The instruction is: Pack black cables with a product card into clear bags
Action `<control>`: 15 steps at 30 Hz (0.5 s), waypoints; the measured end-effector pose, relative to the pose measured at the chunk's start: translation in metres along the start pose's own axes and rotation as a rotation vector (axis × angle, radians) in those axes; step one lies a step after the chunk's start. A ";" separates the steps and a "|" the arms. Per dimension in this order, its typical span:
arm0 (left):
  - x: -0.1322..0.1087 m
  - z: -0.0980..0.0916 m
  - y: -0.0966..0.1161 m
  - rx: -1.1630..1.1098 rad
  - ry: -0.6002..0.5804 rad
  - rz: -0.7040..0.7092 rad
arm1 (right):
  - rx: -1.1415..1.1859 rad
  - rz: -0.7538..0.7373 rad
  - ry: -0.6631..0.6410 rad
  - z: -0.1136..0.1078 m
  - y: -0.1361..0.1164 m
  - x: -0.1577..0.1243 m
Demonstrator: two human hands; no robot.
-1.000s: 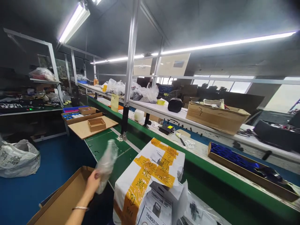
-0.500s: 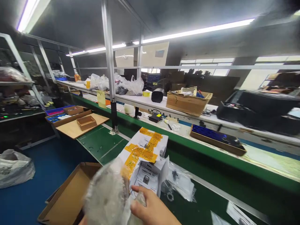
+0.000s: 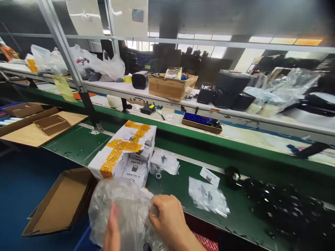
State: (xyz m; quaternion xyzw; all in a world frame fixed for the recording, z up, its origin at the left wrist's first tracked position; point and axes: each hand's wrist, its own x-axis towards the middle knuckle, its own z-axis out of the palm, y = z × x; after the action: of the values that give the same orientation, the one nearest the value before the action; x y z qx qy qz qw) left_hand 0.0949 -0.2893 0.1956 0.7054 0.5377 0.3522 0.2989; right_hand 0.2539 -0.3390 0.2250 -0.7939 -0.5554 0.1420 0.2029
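A crumpled clear plastic bag (image 3: 123,205) is held low in front of me at the near edge of the green workbench (image 3: 183,181). My right hand (image 3: 167,218) pinches its right side with closed fingers. My left hand (image 3: 113,230) is behind the film, fingers up along the bag and partly veiled by it. Just beyond the bag stands a white package with yellow tape (image 3: 125,150), holding small printed product boxes.
Small clear bags (image 3: 208,197) with parts and a heap of black parts (image 3: 282,205) lie on the bench to the right. An open cardboard box (image 3: 60,202) sits on the blue floor at left. Flat cardboard trays (image 3: 47,125) lie further left. A raised shelf carries boxes and bags.
The view swung right and down. The bag, held up in my left hand alone over the floor box, came in front of me, and my right hand took hold of it too.
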 end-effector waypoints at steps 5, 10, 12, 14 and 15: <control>-0.013 0.024 0.036 0.126 -0.220 0.067 | 0.097 0.082 0.020 -0.003 0.044 -0.036; -0.010 0.055 0.048 -0.297 -0.606 -0.265 | 0.261 0.257 0.093 -0.031 0.115 -0.064; -0.013 0.076 0.057 -0.382 -0.693 -0.347 | 0.450 0.390 0.125 -0.053 0.145 -0.076; -0.020 0.096 0.070 -0.382 -0.732 -0.315 | 0.721 0.551 0.145 -0.073 0.166 -0.092; -0.025 0.104 0.079 -0.390 -0.755 -0.291 | 0.828 0.617 0.133 -0.080 0.171 -0.103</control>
State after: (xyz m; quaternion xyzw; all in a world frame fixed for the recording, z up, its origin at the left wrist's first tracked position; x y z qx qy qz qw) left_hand 0.2188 -0.3370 0.1954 0.6322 0.4080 0.1190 0.6478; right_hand 0.3955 -0.5003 0.2131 -0.7811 -0.1790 0.3523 0.4834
